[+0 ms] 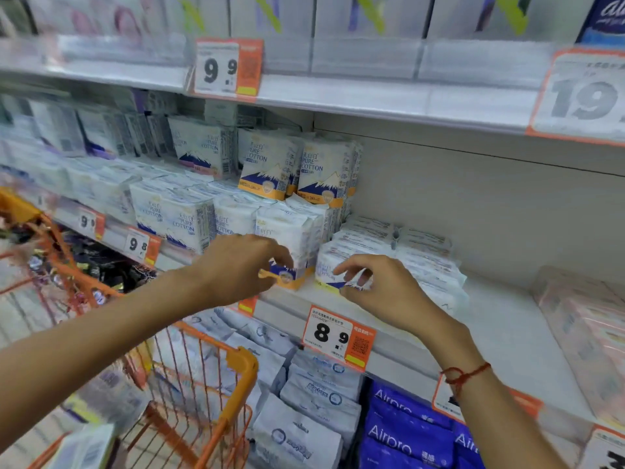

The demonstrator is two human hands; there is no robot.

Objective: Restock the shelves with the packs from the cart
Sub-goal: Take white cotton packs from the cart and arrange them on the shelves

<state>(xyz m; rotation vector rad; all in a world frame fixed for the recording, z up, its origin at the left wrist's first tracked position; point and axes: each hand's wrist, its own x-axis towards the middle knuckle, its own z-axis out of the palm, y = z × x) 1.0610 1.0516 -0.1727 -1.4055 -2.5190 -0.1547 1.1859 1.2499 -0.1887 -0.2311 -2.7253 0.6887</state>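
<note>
Pinching white-and-orange cotton pad pack in left hand fingers, right hand fingers gripping neighbouring white pack, both on white shelf.

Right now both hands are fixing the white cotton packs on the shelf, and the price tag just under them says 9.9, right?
Not quite. The head view shows the orange-edged price tag just under the white cotton packs reads 8.9, not 9.9. The rest holds: the left hand and right hand are both at those packs on the shelf.
</note>
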